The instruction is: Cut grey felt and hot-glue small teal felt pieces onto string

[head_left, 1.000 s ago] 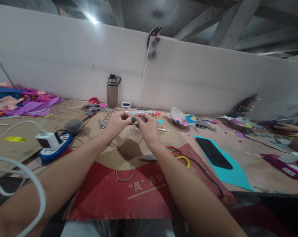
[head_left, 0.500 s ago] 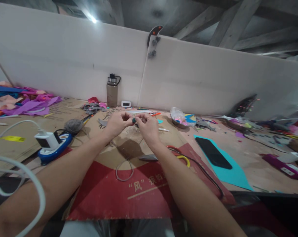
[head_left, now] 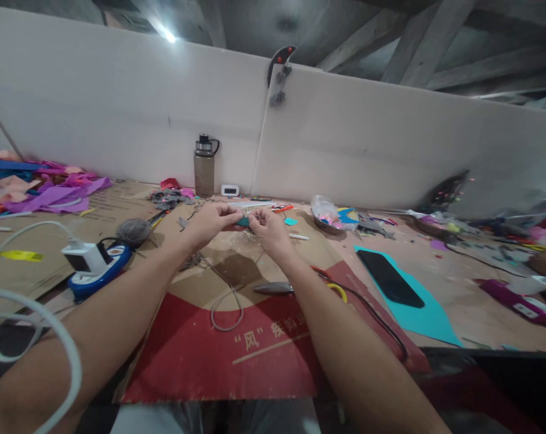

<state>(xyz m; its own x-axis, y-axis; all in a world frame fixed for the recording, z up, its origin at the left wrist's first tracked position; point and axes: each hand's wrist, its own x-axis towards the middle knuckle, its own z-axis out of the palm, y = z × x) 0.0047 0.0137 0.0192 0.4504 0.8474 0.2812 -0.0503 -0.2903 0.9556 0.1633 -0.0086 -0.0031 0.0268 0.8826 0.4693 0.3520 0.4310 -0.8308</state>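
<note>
Above the cardboard, my two hands meet near the middle of the view. Pinched in my left hand is a small teal piece, its exact kind too small to make out. The fingertips of my right hand close on the piece's right side. Grey cord lies looped on the cardboard below. Scissors with red and yellow handles rest partly under my right forearm. A turquoise scrap lies just right of my right hand.
A ball of grey yarn and a blue power strip with a white charger are at left. Behind stands a bottle. To the right are a black phone on turquoise sheet and a bowl of scraps.
My left hand has turned slightly and shifted left, showing more of the teal piece. My right fingertips have moved a little along its side. The view has shifted slightly.
</note>
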